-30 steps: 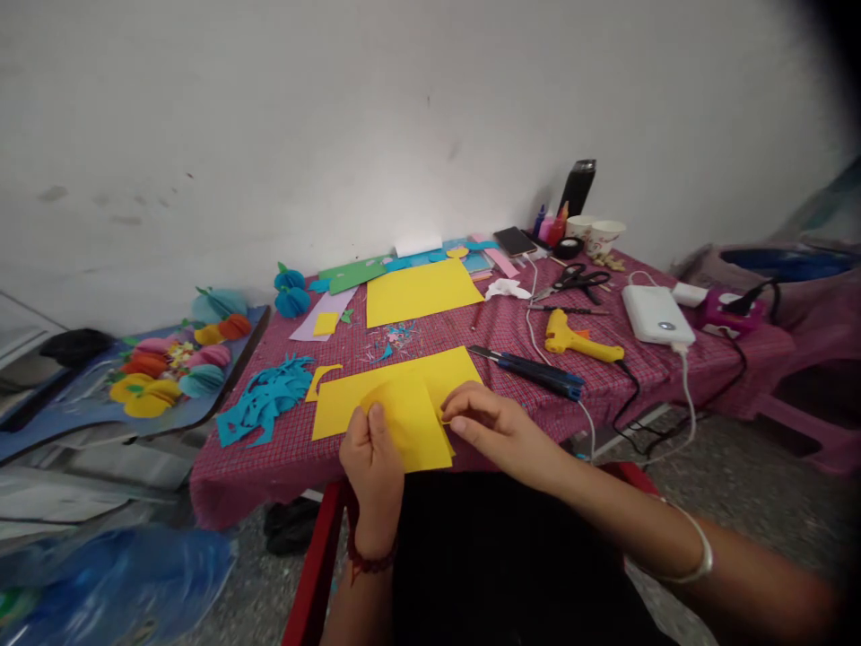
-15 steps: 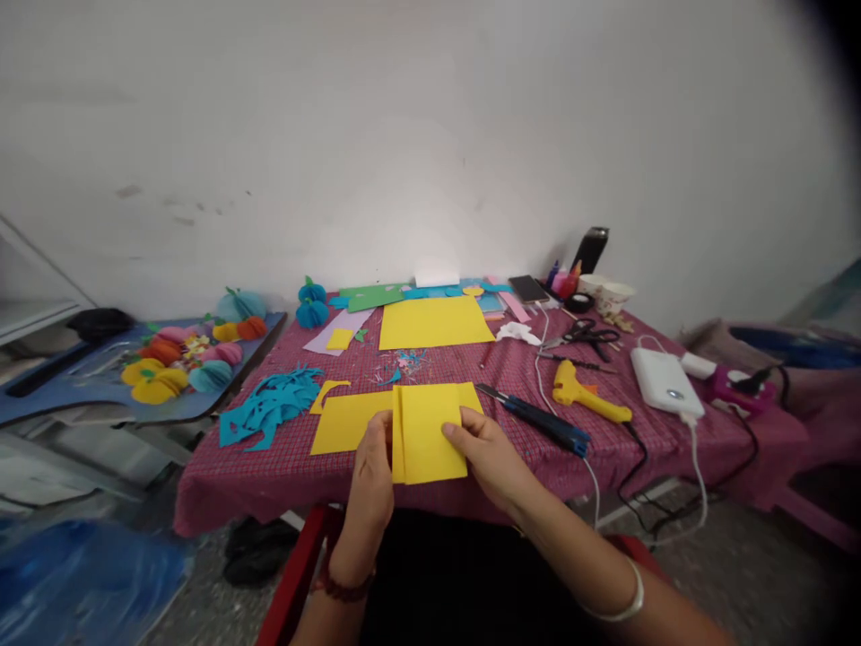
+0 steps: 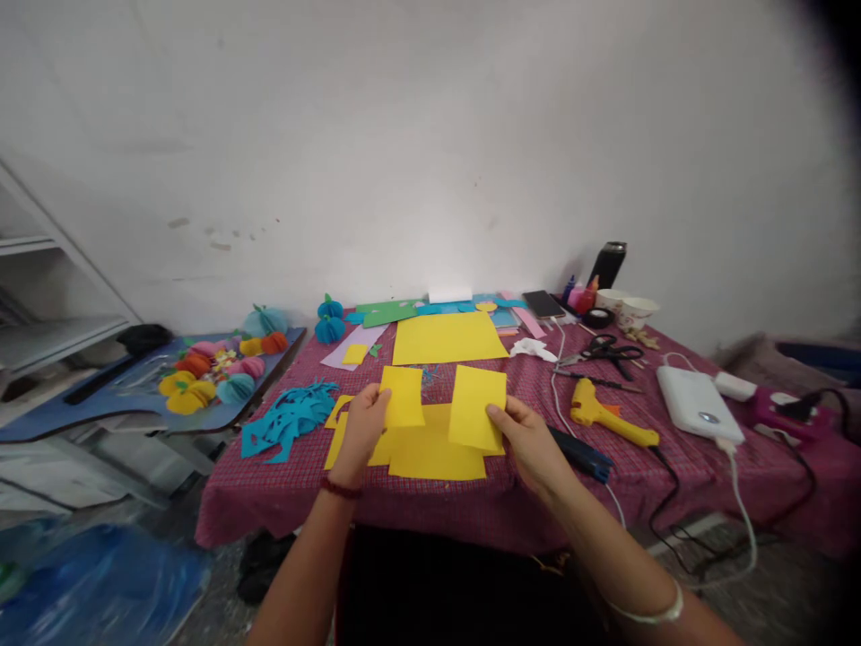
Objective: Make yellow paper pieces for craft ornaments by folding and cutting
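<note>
Two yellow pieces are held apart above the counter (image 3: 430,511), one per hand. The left hand (image 3: 363,429) pinches the narrow piece (image 3: 402,397) at its left edge; the right hand (image 3: 528,440) pinches the wide piece (image 3: 476,408) at its lower right corner. Both pieces face the viewer, raised just over a yellow sheet (image 3: 423,449) lying at the counter's near edge. A second sheet (image 3: 447,338) lies farther back. Blue scraps (image 3: 289,417) sit left; a glue gun (image 3: 605,413), scissors (image 3: 602,348) and power bank (image 3: 696,404) sit right. The right hand covers part of a dark tool (image 3: 585,458), type unclear. Items along the wall are too small to identify.
</note>
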The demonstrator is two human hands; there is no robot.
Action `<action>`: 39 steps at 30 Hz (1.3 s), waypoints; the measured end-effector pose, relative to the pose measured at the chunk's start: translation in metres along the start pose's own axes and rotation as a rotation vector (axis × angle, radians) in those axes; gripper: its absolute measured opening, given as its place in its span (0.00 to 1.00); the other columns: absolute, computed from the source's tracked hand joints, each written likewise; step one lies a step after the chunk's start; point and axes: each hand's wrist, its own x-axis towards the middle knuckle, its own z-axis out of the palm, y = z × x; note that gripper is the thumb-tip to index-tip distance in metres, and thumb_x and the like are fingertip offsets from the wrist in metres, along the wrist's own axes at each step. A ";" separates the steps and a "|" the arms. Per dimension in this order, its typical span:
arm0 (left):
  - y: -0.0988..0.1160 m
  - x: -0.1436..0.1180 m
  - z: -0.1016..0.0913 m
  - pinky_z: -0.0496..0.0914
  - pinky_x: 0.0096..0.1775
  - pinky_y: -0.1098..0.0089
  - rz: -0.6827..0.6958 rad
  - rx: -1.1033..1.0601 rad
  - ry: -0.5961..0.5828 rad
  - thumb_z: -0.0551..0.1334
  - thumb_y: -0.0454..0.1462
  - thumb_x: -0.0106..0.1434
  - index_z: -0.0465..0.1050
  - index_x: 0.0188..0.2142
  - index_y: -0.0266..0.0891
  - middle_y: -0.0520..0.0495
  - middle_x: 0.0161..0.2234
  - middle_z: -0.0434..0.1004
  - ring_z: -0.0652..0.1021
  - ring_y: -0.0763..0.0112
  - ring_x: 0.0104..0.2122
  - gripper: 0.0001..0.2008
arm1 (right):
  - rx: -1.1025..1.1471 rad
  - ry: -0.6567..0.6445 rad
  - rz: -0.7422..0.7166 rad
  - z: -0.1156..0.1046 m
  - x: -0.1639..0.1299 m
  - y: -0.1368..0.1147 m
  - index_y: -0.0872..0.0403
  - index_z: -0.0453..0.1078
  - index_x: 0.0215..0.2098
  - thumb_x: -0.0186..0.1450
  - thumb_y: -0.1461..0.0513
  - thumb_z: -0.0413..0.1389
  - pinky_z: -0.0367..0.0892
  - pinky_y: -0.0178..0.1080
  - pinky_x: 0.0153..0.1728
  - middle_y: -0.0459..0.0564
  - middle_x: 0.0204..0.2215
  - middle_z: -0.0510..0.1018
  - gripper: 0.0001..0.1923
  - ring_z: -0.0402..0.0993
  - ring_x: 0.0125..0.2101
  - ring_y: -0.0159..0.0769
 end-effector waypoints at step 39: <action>0.074 -0.083 0.014 0.64 0.30 0.75 -0.233 -0.577 -0.497 0.68 0.31 0.48 0.75 0.20 0.38 0.52 0.29 0.70 0.70 0.76 0.27 0.04 | 0.106 -0.306 0.107 0.026 -0.042 -0.032 0.55 0.73 0.23 0.55 0.61 0.60 0.58 0.32 0.25 0.44 0.22 0.73 0.05 0.66 0.23 0.28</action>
